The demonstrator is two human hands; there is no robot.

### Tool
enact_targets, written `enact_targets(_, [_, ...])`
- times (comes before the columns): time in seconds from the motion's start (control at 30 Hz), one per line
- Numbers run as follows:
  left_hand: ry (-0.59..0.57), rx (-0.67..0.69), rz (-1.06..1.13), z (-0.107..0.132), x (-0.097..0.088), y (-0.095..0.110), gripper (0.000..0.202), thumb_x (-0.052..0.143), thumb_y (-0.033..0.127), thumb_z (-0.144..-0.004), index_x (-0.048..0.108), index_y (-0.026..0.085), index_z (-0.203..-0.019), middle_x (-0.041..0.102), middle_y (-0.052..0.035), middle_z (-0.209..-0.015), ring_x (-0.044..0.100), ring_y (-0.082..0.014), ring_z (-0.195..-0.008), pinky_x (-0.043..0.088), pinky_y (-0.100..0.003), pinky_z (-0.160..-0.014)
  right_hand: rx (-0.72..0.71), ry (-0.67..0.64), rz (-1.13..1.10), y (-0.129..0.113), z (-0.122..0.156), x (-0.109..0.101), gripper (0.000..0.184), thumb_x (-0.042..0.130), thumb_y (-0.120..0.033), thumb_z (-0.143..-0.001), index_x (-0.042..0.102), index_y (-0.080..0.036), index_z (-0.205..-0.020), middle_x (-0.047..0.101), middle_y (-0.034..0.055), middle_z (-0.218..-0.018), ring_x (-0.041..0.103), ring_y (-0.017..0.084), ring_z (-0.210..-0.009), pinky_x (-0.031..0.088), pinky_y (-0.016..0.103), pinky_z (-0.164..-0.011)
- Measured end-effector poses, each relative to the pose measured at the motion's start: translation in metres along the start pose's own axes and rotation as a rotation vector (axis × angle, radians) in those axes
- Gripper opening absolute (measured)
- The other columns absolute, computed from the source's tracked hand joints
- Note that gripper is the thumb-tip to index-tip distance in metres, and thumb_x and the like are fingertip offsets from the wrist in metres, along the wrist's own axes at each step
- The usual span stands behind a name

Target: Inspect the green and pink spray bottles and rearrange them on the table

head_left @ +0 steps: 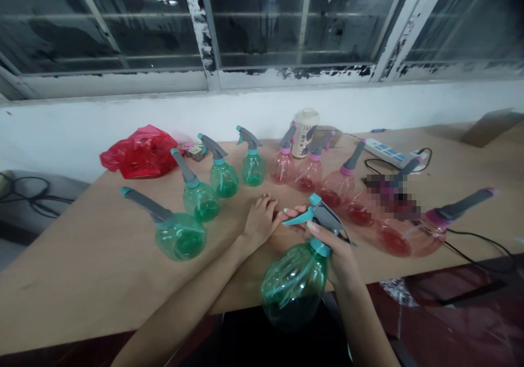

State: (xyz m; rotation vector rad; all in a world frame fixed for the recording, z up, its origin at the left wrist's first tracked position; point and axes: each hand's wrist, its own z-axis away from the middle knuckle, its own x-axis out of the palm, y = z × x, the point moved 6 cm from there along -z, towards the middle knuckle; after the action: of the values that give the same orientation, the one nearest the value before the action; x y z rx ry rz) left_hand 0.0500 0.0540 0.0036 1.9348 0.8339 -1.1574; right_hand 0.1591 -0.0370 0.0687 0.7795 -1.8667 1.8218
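Note:
My right hand (pixel 333 250) is closed round the neck and grey trigger of a green spray bottle (pixel 295 284), held tilted above the table's near edge. My left hand (pixel 260 218) rests on the wooden table (pixel 82 280) just left of the bottle's teal nozzle, fingers stretched forward and holding nothing. Several green spray bottles (pixel 182 237) stand in an arc to the left. Several pink spray bottles (pixel 339 187) curve away to the right.
A red plastic bag (pixel 139 153) lies at the back left. A paper cup (pixel 305 132) stands by the wall, with a white power strip (pixel 391 154) and black cables to its right. Windows run above the white wall.

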Motion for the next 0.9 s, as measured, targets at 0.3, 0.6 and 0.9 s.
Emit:
enact_targets(0.3, [0.001,0.005,-0.031,0.000,0.000,0.001,0.033,0.051,0.030,-0.087,0.055,0.011,-0.114,0.053,-0.0163,-0.126,0.045,-0.0278,-0.123,0.038,-0.042,-0.101,-0.028,0.083,0.057,-0.002,-0.002,-0.007,0.016,0.071,-0.028,-0.068,0.067,-0.019,-0.082,0.068,0.0017,-0.074,0.065,0.022,-0.084,0.048,0.039,-0.086])
enact_targets(0.6, [0.012,0.003,-0.051,0.001,-0.003,0.004,0.034,0.051,0.030,-0.088,0.055,0.010,-0.115,0.052,-0.0166,-0.127,0.044,-0.0269,-0.123,0.038,-0.042,-0.101,-0.245,0.258,0.109,-0.022,0.009,-0.007,0.022,0.064,-0.037,-0.074,0.062,-0.019,-0.063,0.060,-0.0001,-0.063,0.063,0.016,-0.066,0.051,0.031,-0.069])
enact_targets(0.9, [-0.012,0.025,-0.042,0.001,-0.004,0.005,0.033,0.048,0.029,-0.088,0.054,0.012,-0.116,0.053,-0.0159,-0.127,0.045,-0.0278,-0.123,0.038,-0.043,-0.101,-0.266,0.171,0.175,-0.014,0.009,-0.015,0.024,0.067,-0.041,-0.072,0.068,-0.024,-0.090,0.069,0.0028,-0.087,0.066,0.022,-0.086,0.051,0.038,-0.081])
